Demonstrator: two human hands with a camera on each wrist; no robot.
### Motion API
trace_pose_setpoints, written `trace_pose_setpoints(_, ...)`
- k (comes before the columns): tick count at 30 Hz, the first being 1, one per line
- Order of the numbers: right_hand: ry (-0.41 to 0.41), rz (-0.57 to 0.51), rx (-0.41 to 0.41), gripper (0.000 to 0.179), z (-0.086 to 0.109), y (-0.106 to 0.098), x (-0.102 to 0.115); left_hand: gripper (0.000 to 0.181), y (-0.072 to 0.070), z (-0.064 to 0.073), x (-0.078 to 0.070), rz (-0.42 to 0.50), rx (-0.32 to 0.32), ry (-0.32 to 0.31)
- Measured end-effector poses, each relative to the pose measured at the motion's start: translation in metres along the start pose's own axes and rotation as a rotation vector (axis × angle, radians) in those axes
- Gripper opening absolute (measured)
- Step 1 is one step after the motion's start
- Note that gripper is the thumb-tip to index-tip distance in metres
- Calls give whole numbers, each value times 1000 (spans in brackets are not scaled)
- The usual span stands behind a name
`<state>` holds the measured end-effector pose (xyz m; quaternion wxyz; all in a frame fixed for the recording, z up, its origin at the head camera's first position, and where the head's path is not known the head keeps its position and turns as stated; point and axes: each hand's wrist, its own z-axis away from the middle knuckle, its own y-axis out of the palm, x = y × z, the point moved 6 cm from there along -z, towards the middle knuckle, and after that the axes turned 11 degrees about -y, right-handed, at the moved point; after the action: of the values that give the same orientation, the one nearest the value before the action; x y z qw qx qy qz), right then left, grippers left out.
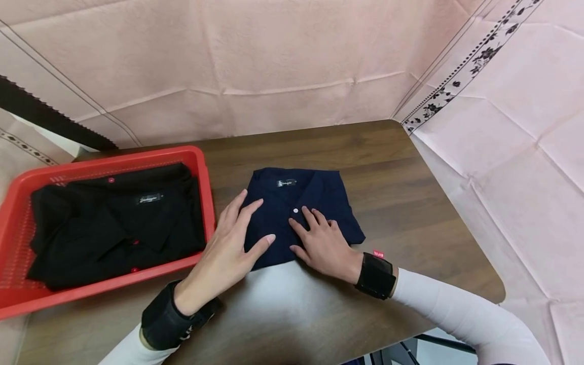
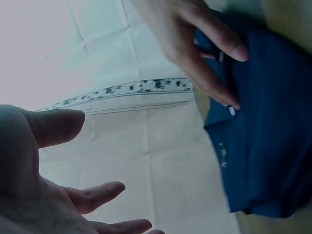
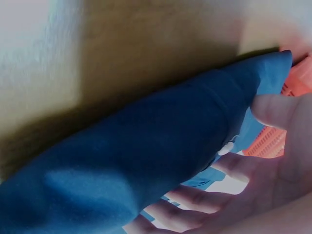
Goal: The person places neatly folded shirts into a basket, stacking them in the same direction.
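A folded navy shirt (image 1: 274, 218) lies on the table, its collar label toward the far side and a white button on its front. My right hand (image 1: 326, 246) rests on the shirt's near right part, fingers spread beside the button. Over the shirt's left side, my left hand (image 1: 234, 238) has its fingers spread and straight, with nothing held. In the left wrist view the left hand (image 2: 63, 180) appears apart from the shirt (image 2: 268, 122). The right wrist view has the right hand's fingers (image 3: 195, 200) along the cloth near the button (image 3: 226, 147).
To the left stands a red plastic basket (image 1: 203, 187) with black folded shirts (image 1: 137, 223) in it. The wooden table (image 1: 392, 197) has a rounded right edge. Pale pink cloth (image 1: 292, 61) hangs behind and to the right. A dark chair part (image 1: 401, 352) shows below the near edge.
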<state>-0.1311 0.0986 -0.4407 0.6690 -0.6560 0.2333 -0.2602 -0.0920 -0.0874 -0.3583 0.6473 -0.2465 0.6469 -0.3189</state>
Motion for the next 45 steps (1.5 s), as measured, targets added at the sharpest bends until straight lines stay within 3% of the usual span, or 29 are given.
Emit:
trace_pose_setpoints(7,-8,-12,0,61,10,0,7,73,27,-4,19,54,102,-115)
trace_pose_setpoints(11,10,-79,-16,63,11,-8,-1,77,40,-7,31,112,150,-153)
trace_pose_setpoints(17,156,-227,-140,73,19,-37,-51,79,50,-13,49,203,148,-231)
trace_pose_setpoints(21,321,-351,-82,82,27,-39,-95,83,52,-15,59,274,132,-327)
trace_pose_setpoints(24,440,-458,35,90,35,-32,-121,87,55,-13,65,426,180,-446)
trace_pose_setpoints(27,510,-587,124,93,42,-23,-135,88,60,-11,69,667,244,-572)
trace_pose_setpoints(30,549,-848,149,90,45,-14,-139,88,63,-9,69,912,248,-663)
trace_pose_setpoints(32,571,-1030,143,87,46,-7,-138,89,63,-9,70,1016,228,-695)
trace_pose_setpoints(35,590,-1264,134,80,45,1,-133,90,64,-10,70,1108,199,-727)
trace_pose_setpoints(40,603,-1427,115,66,42,11,-128,90,70,-14,69,1217,231,-752)
trace_pose_setpoints(45,663,-1609,112,55,38,19,-119,77,78,-17,69,1331,291,-762)
